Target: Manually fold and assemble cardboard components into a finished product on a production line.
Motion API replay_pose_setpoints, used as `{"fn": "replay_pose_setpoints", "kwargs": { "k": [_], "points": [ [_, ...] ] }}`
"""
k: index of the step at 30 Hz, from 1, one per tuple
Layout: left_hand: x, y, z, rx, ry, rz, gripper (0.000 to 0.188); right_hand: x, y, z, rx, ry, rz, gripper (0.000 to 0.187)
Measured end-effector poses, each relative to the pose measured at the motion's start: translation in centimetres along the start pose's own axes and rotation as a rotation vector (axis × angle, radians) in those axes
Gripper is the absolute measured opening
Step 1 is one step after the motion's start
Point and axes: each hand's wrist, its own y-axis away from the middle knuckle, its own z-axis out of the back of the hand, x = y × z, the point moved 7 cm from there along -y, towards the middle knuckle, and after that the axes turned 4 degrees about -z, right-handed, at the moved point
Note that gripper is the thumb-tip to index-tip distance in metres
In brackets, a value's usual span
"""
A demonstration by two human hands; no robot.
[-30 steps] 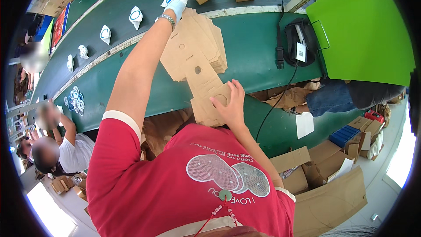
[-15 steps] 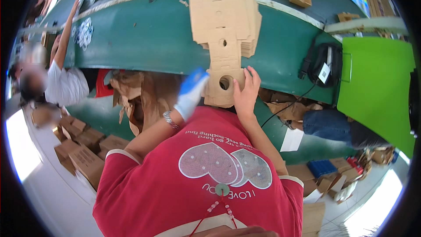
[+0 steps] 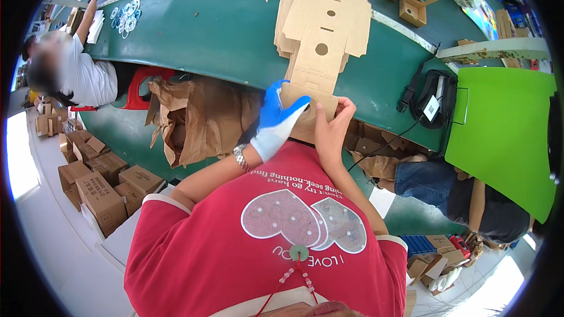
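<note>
A flat die-cut cardboard box blank (image 3: 308, 73) reaches from the stack toward my body, its near end past the table edge. My left hand (image 3: 276, 120), in a blue and white glove, grips the left side of the near panel, thumb across its face. My bare right hand (image 3: 332, 129) holds the right side of that panel, thumb on the face and fingers at the edge. Between the two thumbs, the panel's round hole is mostly covered. Beneath and beyond lies the stack of cardboard blanks (image 3: 286, 26).
The green table (image 3: 217, 41) carries rubber rings (image 3: 126, 17) at far left and a black strapped device (image 3: 432, 100) at right. Beside it stands a green panel (image 3: 505, 135). Small boxes (image 3: 414, 7) sit on the conveyor behind. Brown paper (image 3: 197, 117) hangs below; a co-worker (image 3: 88, 70) sits left.
My left hand has come in from beside the cardboard and taken hold of its near panel. The right hand stays on the right edge. The whole view has shifted slightly.
</note>
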Motion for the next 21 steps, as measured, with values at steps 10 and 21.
{"fn": "replay_pose_setpoints", "kwargs": {
  "k": [10,21],
  "points": [
    [-3.0,-0.8,-3.3,0.391,0.492,0.321,0.041,1.7,-1.8,-1.2,0.48,-0.679,-0.614,0.032],
    [-11.7,-1.8,1.5,0.331,0.854,0.193,0.03,7.9,0.0,-1.9,0.997,-0.884,-0.421,0.08]
  ]
}}
